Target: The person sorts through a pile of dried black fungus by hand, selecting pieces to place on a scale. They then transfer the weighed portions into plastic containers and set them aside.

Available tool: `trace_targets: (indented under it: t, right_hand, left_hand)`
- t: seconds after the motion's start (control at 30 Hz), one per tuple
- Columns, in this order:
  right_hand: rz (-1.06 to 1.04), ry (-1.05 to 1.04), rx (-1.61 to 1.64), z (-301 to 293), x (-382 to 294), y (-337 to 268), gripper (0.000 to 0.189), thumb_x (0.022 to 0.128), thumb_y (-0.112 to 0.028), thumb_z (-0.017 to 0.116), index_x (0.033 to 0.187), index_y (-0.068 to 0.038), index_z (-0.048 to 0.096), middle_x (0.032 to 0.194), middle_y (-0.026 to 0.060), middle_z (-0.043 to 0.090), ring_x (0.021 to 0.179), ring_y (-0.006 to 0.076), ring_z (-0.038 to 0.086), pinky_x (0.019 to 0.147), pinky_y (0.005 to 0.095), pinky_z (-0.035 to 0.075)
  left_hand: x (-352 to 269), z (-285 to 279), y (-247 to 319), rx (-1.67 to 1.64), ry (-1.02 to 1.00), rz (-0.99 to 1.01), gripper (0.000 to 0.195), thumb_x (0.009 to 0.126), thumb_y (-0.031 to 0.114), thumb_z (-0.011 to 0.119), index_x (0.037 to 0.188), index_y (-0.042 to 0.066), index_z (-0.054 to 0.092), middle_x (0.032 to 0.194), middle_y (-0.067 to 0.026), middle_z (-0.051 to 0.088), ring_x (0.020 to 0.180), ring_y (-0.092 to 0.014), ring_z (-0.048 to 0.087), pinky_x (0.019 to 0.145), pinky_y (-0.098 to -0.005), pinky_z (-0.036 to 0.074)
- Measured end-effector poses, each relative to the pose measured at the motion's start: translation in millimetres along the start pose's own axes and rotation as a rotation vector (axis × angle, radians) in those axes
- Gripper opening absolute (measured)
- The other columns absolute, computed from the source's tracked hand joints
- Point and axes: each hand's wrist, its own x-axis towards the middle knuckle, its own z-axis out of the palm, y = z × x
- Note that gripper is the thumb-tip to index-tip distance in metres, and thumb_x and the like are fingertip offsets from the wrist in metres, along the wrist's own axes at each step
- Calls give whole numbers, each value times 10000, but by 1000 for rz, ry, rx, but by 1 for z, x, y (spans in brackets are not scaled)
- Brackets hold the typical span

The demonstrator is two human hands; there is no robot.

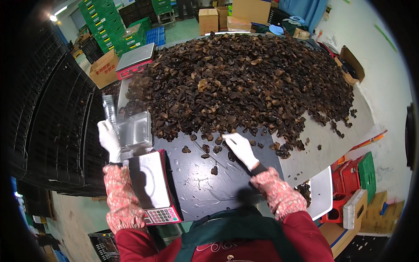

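Observation:
My left hand, in a white glove, grips a clear plastic container that stands up on edge at the table's left side. Beside it rests a stack of clear plastic trays. My right hand, also gloved, reaches over the dark tabletop, its fingertips near loose dark fungus pieces. Whether those fingers pinch a piece is not clear. Behind lies a large heap of dark brown wood ear-like fungus. A red digital scale with a bare metal pan sits below my left hand.
Tall black crates rise close on the left. A second scale and a cardboard box stand at the far left. To the right are a white tub, red and green crates and the wall.

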Motion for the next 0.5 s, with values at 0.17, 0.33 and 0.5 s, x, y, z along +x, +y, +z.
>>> trace_targets:
  t: [0.17,0.33,0.5]
  right_hand:
    - [81,191,-249,33,99,19,490,881,-327,677,1301,-94,578,1147,139,611,1073,326,594,907,413,484]
    - [160,149,-306,69,133,16,493,860,-316,702,1292,-110,586,1071,124,625,966,311,626,832,402,504]
    - [355,71,355,43,119,56,259,874,-81,600,1122,-83,674,849,49,681,676,139,636,599,286,500]
  left_hand:
    - [-57,-52,-3,-74,200,235,93,972,118,599,931,35,596,828,-119,615,733,-296,585,697,-390,471]
    - [-173,-141,-22,159,-37,659,152,849,17,683,923,31,552,804,-104,568,732,-300,565,794,-443,450]
    - [-248,-152,-38,170,-285,598,219,829,49,674,1001,42,539,863,-94,593,809,-299,588,858,-465,431]
